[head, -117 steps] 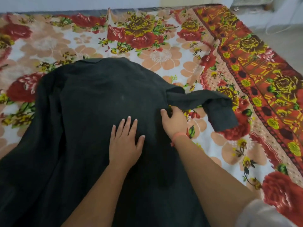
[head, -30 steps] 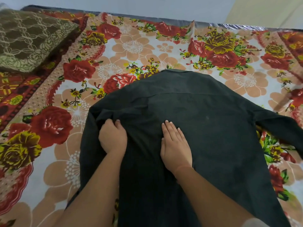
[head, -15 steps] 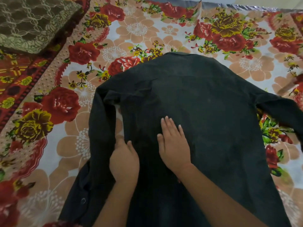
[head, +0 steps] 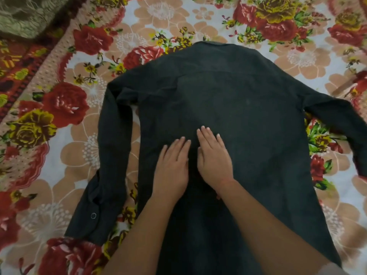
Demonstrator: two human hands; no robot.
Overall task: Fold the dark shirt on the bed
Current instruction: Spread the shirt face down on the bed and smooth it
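Folding has barely begun: the dark shirt [head: 228,120] lies back-up and spread on the bed [head: 59,159], sleeves still out, while the left hand [head: 170,167] and right hand [head: 213,155] press flat, open-palmed, gripping nothing.

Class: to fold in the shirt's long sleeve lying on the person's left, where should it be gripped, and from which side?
Judging by its pose, pinch the left sleeve at its cuff, coming from the outer left: it lies straight, apart from the shirt body.
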